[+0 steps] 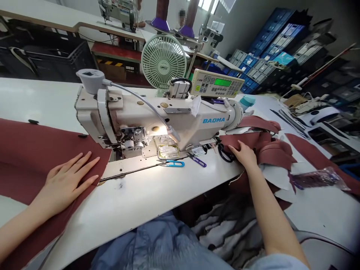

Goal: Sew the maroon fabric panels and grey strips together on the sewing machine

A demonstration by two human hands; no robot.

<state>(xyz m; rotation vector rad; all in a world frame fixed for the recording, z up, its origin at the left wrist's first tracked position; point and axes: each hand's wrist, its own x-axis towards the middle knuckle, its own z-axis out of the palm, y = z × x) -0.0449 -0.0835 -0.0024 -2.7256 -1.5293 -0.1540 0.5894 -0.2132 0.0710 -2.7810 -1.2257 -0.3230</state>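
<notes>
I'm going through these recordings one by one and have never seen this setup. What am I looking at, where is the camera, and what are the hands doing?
This picture comes from a camera worn on a person's head, looking forward and down at their bare hands. In the middle is a white industrial sewing machine marked BAOMA, with a green-screened control panel above it and a small fan behind. The left hand lies flat on a large maroon sheet beside the machine. The right hand rests on a heap of maroon pieces with white pieces among them. Neither hand appears to grip anything. On the white table lie blue-handled snips and purple-handled snips.
</notes>
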